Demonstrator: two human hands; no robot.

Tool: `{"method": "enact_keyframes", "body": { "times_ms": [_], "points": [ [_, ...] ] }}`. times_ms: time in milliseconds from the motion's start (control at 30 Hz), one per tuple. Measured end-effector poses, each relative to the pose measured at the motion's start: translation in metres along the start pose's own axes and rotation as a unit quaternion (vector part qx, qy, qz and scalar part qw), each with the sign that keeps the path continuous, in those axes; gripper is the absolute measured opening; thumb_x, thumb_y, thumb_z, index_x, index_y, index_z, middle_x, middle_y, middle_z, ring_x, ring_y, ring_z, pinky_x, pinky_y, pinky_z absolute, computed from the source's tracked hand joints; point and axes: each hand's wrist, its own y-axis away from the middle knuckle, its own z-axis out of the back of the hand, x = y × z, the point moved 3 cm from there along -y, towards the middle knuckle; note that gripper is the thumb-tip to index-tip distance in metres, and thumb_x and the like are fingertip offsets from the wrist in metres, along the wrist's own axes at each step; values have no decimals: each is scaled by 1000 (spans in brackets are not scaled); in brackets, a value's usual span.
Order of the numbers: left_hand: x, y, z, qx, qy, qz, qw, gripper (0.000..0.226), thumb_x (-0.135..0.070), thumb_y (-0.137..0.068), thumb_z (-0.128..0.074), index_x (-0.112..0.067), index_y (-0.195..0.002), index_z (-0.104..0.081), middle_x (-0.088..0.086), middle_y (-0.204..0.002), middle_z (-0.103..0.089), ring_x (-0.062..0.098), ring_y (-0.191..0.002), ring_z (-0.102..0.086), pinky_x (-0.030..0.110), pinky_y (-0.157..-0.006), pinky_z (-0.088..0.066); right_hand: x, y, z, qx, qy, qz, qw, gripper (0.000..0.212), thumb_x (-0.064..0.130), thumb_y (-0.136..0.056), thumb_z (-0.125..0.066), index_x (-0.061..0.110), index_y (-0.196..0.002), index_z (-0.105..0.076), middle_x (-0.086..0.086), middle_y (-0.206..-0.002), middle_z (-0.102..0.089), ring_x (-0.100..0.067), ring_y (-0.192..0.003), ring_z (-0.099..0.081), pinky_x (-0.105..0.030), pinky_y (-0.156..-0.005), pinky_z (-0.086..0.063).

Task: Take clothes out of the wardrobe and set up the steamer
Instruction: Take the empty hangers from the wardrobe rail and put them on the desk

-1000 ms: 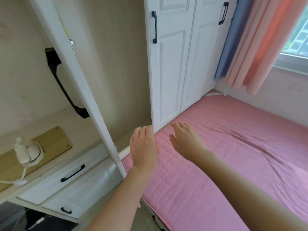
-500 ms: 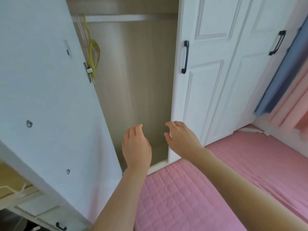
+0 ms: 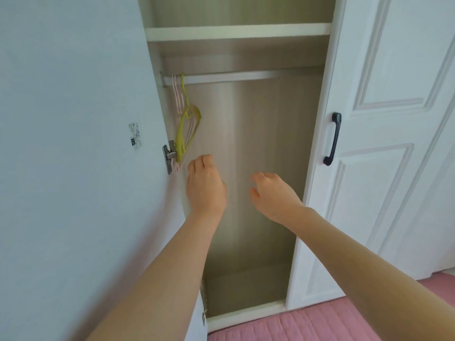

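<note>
The wardrobe compartment (image 3: 258,143) stands open in front of me, its white door (image 3: 73,168) swung out on the left. A hanging rail (image 3: 234,77) crosses the top, with a yellow hanger (image 3: 188,126) and pink hangers (image 3: 177,97) bunched at its left end. No clothes show inside. My left hand (image 3: 205,185) is raised just below the hangers, fingers loosely curled, holding nothing. My right hand (image 3: 273,195) reaches into the opening beside it, fingers relaxed and empty. The steamer is out of view.
A shelf (image 3: 236,33) runs above the rail. The neighbouring white door (image 3: 381,143) on the right is closed, with a black handle (image 3: 332,139). A hinge (image 3: 168,153) sits on the open door's edge. A pink quilted mattress (image 3: 307,326) lies at the bottom.
My view has swung up from the bed and drawers to the open compartment. Both hands have risen from near the mattress to the level just below the hangers.
</note>
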Motion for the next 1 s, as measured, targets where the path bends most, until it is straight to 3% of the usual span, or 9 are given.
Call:
{"method": "enact_keyframes", "body": {
  "times_ms": [100, 267, 467, 600, 700, 833, 900, 1000],
  "points": [
    [2, -36, 1, -25, -24, -2, 999, 49, 11, -80, -44, -1, -128, -47, 15, -128, -52, 31, -125, -40, 37, -94, -41, 0, -32, -2, 7, -4, 2, 1000, 16, 15, -93, -42, 2, -99, -50, -8, -84, -48, -31, -78, -46, -31, -60, -37],
    [9, -98, -5, -17, -88, -53, 995, 56, 11, -76, -48, 3, -131, -39, 20, -128, -49, 34, -126, -38, 39, -100, -39, 0, -82, -3, 1, -29, 19, 999, 25, 17, -93, -44, 2, -111, -53, -15, -100, -60, -36, -91, -58, -37, -71, -51],
    [26, -169, -12, 40, -47, 111, 992, 41, -6, -89, -47, 10, -127, -42, 24, -130, -46, 39, -122, -42, 40, -101, -35, -5, -139, -4, 0, -97, 5, 995, 29, 16, -94, -42, -1, -115, -53, -18, -107, -64, -39, -94, -63, -47, -79, -55],
    [40, -190, -17, 62, 25, 225, 972, 40, -17, -96, -45, 9, -127, -44, 25, -131, -51, 39, -122, -49, 40, -93, -43, 3, -169, -4, 1, -166, -8, 986, 37, 22, -97, -41, 8, -130, -51, -14, -119, -60, -31, -96, -61, -37, -82, -54],
    [45, -195, -20, 55, 58, 257, 963, 39, -19, -97, -47, 8, -126, -49, 24, -130, -54, 40, -121, -50, 37, -92, -43, 13, -185, -6, 3, -177, 1, 984, 38, 27, -98, -40, 6, -127, -52, -16, -116, -61, -33, -99, -60, -38, -85, -52],
    [51, -199, -21, 54, 87, 279, 955, 30, -8, -97, -44, 11, -116, -57, 26, -123, -58, 39, -117, -53, 37, -92, -44, 25, -197, -13, 14, -207, -5, 978, 41, 34, -100, -36, 0, -108, -57, -14, -92, -63, -32, -80, -59, -35, -70, -49],
    [52, -200, -21, 54, 112, 288, 950, 30, -7, -96, -44, 10, -118, -57, 26, -124, -58, 39, -117, -54, 39, -94, -44, 31, -202, -13, 27, -255, -25, 966, 46, 39, -100, -34, 0, -104, -57, -12, -96, -62, -28, -81, -55, -31, -68, -42],
    [56, -195, -27, 40, 193, 320, 927, 28, -5, -93, -47, 7, -116, -58, 24, -121, -59, 40, -114, -56, 41, -93, -46, 38, -211, -14, 55, -334, -60, 939, 60, 50, -99, -30, -1, -113, -58, -15, -115, -63, -30, -103, -58, -32, -84, -41]
  ]
}}
